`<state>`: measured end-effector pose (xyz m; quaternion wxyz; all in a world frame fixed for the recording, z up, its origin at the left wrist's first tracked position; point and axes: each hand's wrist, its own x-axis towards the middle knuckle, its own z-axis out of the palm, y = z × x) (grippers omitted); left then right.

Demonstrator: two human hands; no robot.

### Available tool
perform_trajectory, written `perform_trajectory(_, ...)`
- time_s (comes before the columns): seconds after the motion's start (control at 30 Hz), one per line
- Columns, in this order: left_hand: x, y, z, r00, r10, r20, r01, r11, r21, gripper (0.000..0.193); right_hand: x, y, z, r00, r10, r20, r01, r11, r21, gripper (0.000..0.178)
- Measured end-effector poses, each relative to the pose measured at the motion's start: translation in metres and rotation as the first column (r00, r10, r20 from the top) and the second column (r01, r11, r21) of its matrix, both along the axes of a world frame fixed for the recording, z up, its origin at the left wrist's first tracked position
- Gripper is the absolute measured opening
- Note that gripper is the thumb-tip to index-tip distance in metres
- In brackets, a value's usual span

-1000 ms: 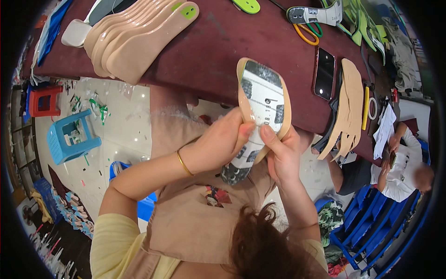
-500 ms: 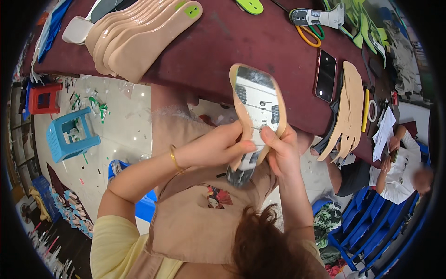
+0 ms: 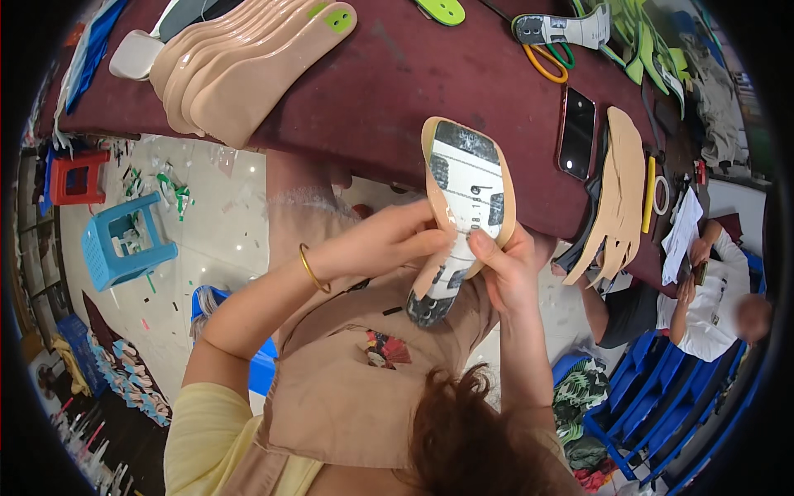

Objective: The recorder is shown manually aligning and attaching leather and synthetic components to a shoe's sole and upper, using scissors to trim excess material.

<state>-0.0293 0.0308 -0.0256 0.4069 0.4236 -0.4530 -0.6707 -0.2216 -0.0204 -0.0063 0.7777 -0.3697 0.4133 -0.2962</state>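
Above my lap I hold a shoe insole (image 3: 469, 194), its white and dark-grey patterned side facing up. A beige covering (image 3: 436, 264) stands up along its edges and comes loose from the narrow waist near the dark heel end. My left hand (image 3: 405, 240) pinches the left edge of this covering at the waist, thumb and fingers closed. On the other side, my right hand (image 3: 506, 263) grips the insole with the thumb on its patterned face and the fingers underneath. The toe end points away from me, toward the dark red table (image 3: 372, 99).
Glossy beige insoles (image 3: 240, 91) lie overlapped at the table's far left. To the right are a phone (image 3: 577, 132), scissors (image 3: 546, 64), another patterned insole (image 3: 571, 29) and beige cut pieces (image 3: 620, 182). A blue stool (image 3: 124, 240) stands left; another person (image 3: 703, 306) sits right.
The insole has shifted slightly right and its heel end has swung a little left. My left hand has moved slightly up and right along the covering; my right hand keeps its grip.
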Motion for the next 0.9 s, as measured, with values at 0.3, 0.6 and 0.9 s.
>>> perform_trajectory(0.3, -0.034, 0.001, 0.012, 0.895, 0.445, -0.005, -0.441, 0.886, -0.143, 0.035, 0.008, 0.008, -0.002, 0.997, -0.01, -0.081, 0.001, 0.994, -0.112, 0.036)
perform_trajectory(0.6, -0.043, -0.005, 0.008, 0.785, 0.368, -0.499, -0.391, 0.918, 0.062, 0.048, 0.008, -0.008, -0.007, 0.983, 0.181, 0.026, -0.181, 0.983, -0.001, 0.036)
perform_trajectory(0.9, -0.068, -0.021, -0.008, 0.844, 0.471, -0.259, -0.504, 0.86, -0.078, 0.037, 0.032, 0.046, 0.018, 0.908, -0.112, -0.403, -0.151, 0.811, -0.565, 0.056)
